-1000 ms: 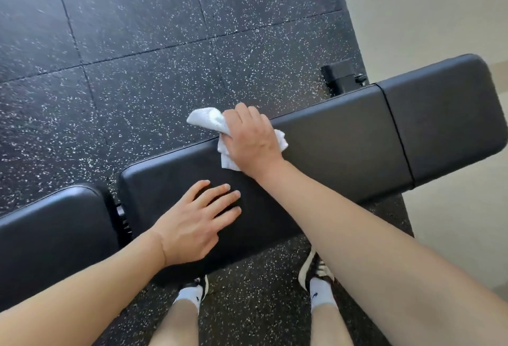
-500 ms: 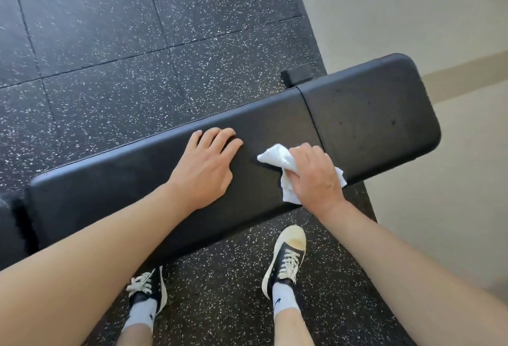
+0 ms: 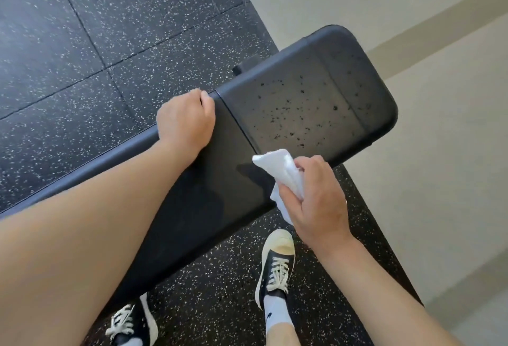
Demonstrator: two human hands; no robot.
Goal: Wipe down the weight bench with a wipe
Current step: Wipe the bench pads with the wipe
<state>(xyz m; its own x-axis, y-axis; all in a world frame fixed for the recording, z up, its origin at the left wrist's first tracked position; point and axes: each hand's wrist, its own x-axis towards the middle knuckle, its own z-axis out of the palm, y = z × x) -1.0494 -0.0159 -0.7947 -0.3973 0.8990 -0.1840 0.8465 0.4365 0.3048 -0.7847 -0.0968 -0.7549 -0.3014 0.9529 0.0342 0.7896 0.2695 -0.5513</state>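
Since the earlier frame, right hand (image 3: 316, 197) has lifted the wipe (image 3: 286, 178), clenched, to the near edge. Left hand (image 3: 185, 123) curls over the far edge of the weight bench (image 3: 302, 103), whose long axis runs lower left to upper right.

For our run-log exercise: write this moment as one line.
left hand grips bench far edge | right hand holds wipe | end pad speckled

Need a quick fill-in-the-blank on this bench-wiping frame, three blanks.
1. The white wipe is held in the ___ hand.
2. The left hand grips the bench's ___ edge.
3. Dark specks dot the ___ pad of the weight bench, beyond the seam.

Missing words: right; far; end
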